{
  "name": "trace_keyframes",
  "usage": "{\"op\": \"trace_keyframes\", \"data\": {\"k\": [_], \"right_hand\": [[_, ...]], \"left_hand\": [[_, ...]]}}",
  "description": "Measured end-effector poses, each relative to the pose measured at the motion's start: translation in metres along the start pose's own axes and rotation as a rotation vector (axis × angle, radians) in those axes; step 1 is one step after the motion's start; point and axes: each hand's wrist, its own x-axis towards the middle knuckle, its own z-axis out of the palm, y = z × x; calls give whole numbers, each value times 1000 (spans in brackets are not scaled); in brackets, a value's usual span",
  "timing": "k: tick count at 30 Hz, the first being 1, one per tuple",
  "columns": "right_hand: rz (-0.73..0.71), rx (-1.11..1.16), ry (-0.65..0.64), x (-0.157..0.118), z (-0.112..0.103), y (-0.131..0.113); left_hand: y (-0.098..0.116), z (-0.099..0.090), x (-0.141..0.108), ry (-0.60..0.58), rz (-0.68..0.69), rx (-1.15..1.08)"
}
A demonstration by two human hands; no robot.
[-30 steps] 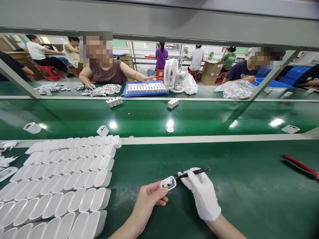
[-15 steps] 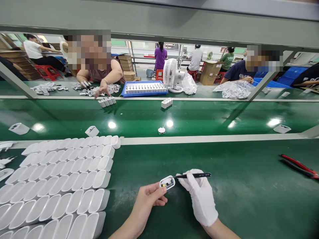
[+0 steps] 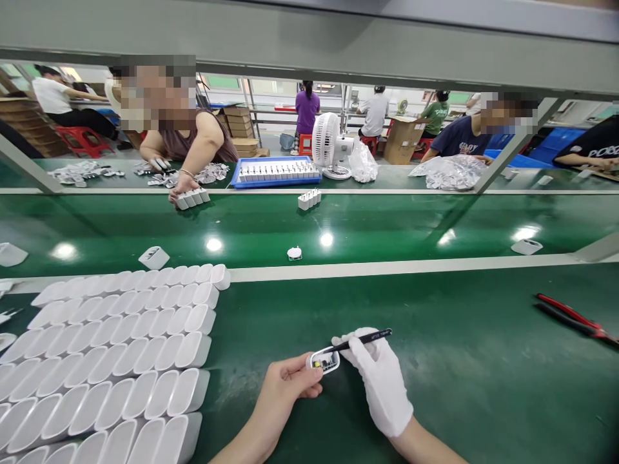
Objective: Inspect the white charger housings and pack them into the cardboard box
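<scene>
Bare, my left hand pinches a small white oval housing by its left end. The housing's open side faces me and shows small electronic parts, one of them yellow. My right hand, in a white glove, is closed on black tweezers. Their tip reaches over the upper edge of the housing; its exact contact point is too small to tell. To the left of my hands, several rows of white housings stand on the green table.
Red and black pliers lie at the right. Behind a pale rail, the green belt carries loose white parts and a white block group. Across it are a blue tray, a fan and co-workers; one person's hand touches blocks.
The tweezers' tip has moved left from the housing's right end to over its upper edge. Parts on the belt have shifted left. Across the belt, a person's hand now grips the white blocks.
</scene>
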Motion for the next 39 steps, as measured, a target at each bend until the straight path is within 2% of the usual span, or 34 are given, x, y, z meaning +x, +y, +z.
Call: {"op": "trace_keyframes", "data": {"k": [2, 5, 10, 13, 15, 22, 24, 26, 28, 29, 31, 33, 34, 36, 37, 39], "right_hand": [[-18, -28, 33, 0, 0, -3], [-126, -74, 69, -2, -2, -6], [-304, -168, -82, -9, -7, -3], [-352, -168, -95, -10, -8, -2], [-318, -141, -71, -8, -7, -3], [-60, -24, -2, 1, -2, -5], [-48, -17, 23, 0, -2, -6], [-97, -28, 58, 2, -6, -10], [-166, -148, 80, 9, -16, -15], [-177, -285, 79, 15, -23, -18], [-148, -694, 38, 27, -37, -23], [-165, -1127, 5, 37, -47, -27], [-235, -1284, 10, 40, -49, -28], [-497, -1435, -8, 40, -47, -28], [-656, -1443, -62, 37, -43, -27], [-991, -1382, -250, 30, -35, -25]], "left_hand": [[0, 0, 0, -6, -2, -1], [0, 1, 1, -15, -2, -10], [0, 1, 0, -3, 6, -1], [-1, 1, 0, 4, 14, 6], [-1, 1, 0, 3, 20, -5], [-1, 1, -1, -3, 42, 2], [-3, 0, 0, -12, 52, 9], [-6, -1, 1, -29, 96, 10], [-9, -3, 1, -27, 220, 58], [-9, -4, 0, -10, 324, 120], [-10, -7, -2, 67, 622, 310], [-8, -11, -6, 172, 988, 523], [-7, -13, -7, 221, 1167, 613], [-4, -18, -10, 284, 1455, 756], [-3, -20, -11, 294, 1550, 813], [-2, -24, -12, 292, 1653, 886]]}}
